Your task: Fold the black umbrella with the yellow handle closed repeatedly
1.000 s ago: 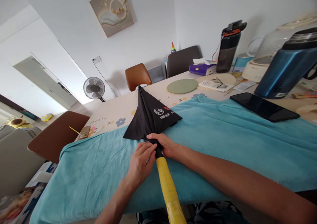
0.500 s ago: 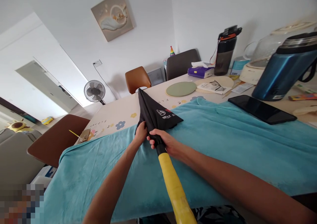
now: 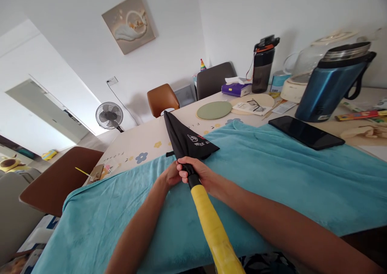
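Note:
A black umbrella with white and red print on its folded canopy points away from me across the table. Its long handle is wrapped in yellow and runs down toward my body. My right hand is closed around the umbrella where the canopy meets the handle. Against the umbrella's left side, at the same height, rests my left hand; its fingers are hidden beneath the umbrella and behind the right fingers. A short black strap sticks out to the left of the canopy.
A teal blanket covers the near part of the table. To the right lie a black phone, a blue flask, a dark bottle and eyeglasses. A green oval mat lies farther back. Chairs and a fan stand beyond.
My left hand has let go of the canopy's left edge and moved down, under the umbrella beside my right hand. The strap now shows at the left. My right hand keeps its grip.

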`<state>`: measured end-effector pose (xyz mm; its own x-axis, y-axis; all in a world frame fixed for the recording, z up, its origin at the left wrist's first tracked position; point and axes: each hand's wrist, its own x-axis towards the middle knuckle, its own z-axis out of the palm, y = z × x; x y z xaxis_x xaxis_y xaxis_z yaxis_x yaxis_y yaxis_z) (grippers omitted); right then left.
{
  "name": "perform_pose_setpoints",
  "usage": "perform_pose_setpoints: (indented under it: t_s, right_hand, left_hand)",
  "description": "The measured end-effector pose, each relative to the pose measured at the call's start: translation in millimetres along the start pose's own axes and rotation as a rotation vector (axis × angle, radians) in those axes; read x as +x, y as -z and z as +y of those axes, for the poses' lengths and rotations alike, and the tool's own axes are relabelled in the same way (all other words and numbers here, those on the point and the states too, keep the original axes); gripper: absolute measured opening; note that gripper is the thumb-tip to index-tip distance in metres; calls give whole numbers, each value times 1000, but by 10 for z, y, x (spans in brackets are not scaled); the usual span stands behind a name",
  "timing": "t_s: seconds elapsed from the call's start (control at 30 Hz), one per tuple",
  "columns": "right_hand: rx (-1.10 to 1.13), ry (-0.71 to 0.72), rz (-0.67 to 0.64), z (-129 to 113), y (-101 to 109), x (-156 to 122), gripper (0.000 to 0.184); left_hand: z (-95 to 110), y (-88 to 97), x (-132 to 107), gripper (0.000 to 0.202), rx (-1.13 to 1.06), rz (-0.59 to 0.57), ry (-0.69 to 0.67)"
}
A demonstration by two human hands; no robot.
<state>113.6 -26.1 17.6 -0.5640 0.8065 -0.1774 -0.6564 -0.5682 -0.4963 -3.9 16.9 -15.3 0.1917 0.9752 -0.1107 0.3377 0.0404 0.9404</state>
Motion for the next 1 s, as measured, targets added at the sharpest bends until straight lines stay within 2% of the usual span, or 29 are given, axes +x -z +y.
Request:
perform_pose_setpoints:
  t_s: [0.13, 0.17, 0.2, 0.27, 0.37, 0.43, 0.5, 0.57, 0.67, 0.77, 0.87, 0.93, 1.0]
  right_hand:
    - [-68, -115, 50, 18, 83, 78, 19]
    - [-100, -136, 92, 52, 95, 106, 18]
    - [-141, -158, 146, 97, 104, 136, 17]
    - [-225, -161, 227, 198, 115, 195, 13]
    - [-258, -139, 277, 302, 122, 246, 8]
    - [-240, -121, 288, 317, 123, 248, 9]
    - [-232, -103, 282, 305, 118, 234, 9]
    - [-235, -93, 279, 289, 110, 216, 9]
    - [-226, -93, 263, 277, 99, 199, 7]
    - [-213, -85, 245, 279, 101, 192, 7]
    - [-211, -77, 229, 286, 119, 194, 7]
    - [-214, -80, 218, 292, 134, 202, 6]
    - [-221, -81, 209, 298, 146, 210, 6]
  left_hand:
    - [130, 276, -279, 23, -12, -687, 251]
    - [190, 377, -326, 26, 56, -778, 278]
    - [260, 484, -353, 28, 151, -808, 276]
    - [415, 688, -343, 29, 345, -774, 223]
    - [646, 840, -195, 27, 492, -559, 88]
    - [766, 761, -52, 23, 494, -374, -39]
    - [840, 540, 103, 22, 512, -268, -204]
    - [864, 239, 263, 25, 637, -254, -381]
    - [829, -197, 512, 37, 935, -238, -611]
    - [786, -461, 750, 44, 1153, -325, -664]
    - [795, -515, 919, 33, 1206, -397, -589]
    - [822, -470, 977, 27, 1183, -380, -554]
    - [843, -409, 1002, 29, 1145, -347, -556]
